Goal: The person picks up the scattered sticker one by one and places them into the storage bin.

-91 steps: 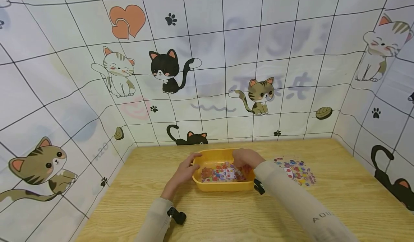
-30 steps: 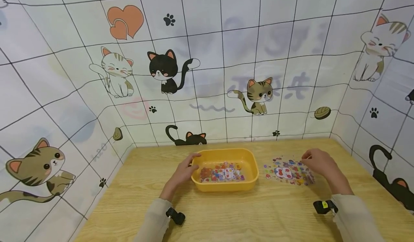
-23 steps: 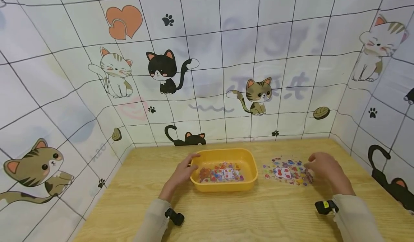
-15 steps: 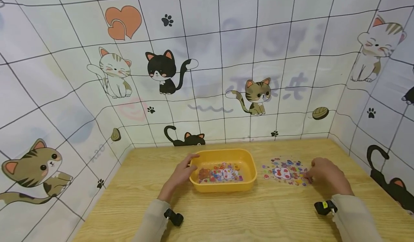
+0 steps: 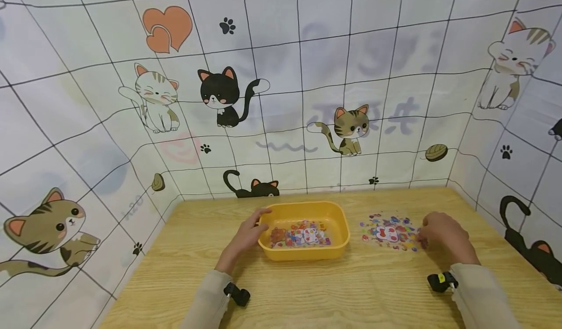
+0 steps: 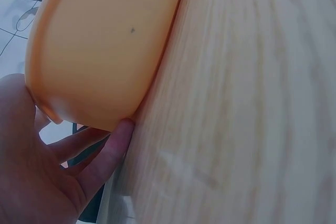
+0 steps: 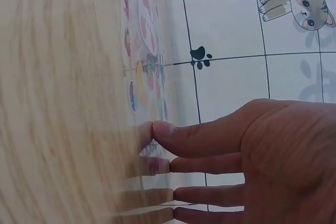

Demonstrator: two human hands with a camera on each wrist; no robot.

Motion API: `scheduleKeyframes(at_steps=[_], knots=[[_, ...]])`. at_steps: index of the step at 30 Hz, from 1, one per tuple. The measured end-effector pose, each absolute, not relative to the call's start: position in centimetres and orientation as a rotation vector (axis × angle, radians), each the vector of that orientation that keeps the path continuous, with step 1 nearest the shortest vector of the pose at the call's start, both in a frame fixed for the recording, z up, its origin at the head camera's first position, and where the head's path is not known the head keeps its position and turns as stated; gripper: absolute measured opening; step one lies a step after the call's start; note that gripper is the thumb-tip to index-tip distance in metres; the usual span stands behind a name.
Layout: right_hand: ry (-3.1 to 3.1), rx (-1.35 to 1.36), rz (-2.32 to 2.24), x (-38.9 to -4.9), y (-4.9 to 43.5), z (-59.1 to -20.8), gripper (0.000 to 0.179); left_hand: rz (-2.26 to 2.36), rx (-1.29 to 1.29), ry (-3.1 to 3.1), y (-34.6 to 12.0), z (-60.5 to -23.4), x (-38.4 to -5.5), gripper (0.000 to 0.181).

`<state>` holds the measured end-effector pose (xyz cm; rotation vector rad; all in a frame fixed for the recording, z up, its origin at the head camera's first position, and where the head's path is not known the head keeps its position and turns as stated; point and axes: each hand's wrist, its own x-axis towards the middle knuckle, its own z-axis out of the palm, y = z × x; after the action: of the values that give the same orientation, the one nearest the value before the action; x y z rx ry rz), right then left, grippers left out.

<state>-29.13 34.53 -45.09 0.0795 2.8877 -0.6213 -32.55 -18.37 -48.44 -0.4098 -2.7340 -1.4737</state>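
Clerk: First entry, left hand?

Me: My left hand (image 5: 250,230), wrapped on the left end of a yellow tray (image 5: 303,255): thumb at the rim, one fingertip low against the outside, close to the wooden table (image 5: 307,295).

Clerk: And the right?

Me: My right hand (image 5: 444,232), fingers pointing down and slightly spread, thumb apart from forefinger. Tips touch down at the right edge of a clear sticker sheet (image 5: 388,234). Whether a corner is lifted under them, I cannot tell.

Clerk: Describe that sheet.

Me: One, on the table, just right of the tray. White animal face in the middle, small coloured pictures all around.

Clerk: Contents of the tray?

Me: More stickers (image 5: 309,235), on its floor toward the near side: brown bear at left, white one right of it, small pieces about them.

Clerk: Worn items?

Me: Two pale sleeves (image 5: 206,299); two black wrist cameras (image 5: 237,295), one per arm.

Clerk: Surroundings?

Me: White cloth walls (image 5: 281,94), far, left and right, printed with grid lines and cats; one orange heart (image 5: 168,29), far left.
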Motion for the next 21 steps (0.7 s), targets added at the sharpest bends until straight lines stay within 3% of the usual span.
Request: scheduleKeyframes(at_steps=[12, 21], knots=[[2.874, 0.162, -0.678, -28.9, 34.47, -44.9, 0.019, -1.479, -0.42, -2.724, -18.37, -48.46, -32.73, 0.045], [2.866, 0.17, -0.636, -29.41, 34.68, -45.67, 0.045, -1.47, -0.415, -2.731, -18.37, -48.5, -32.74, 0.045]])
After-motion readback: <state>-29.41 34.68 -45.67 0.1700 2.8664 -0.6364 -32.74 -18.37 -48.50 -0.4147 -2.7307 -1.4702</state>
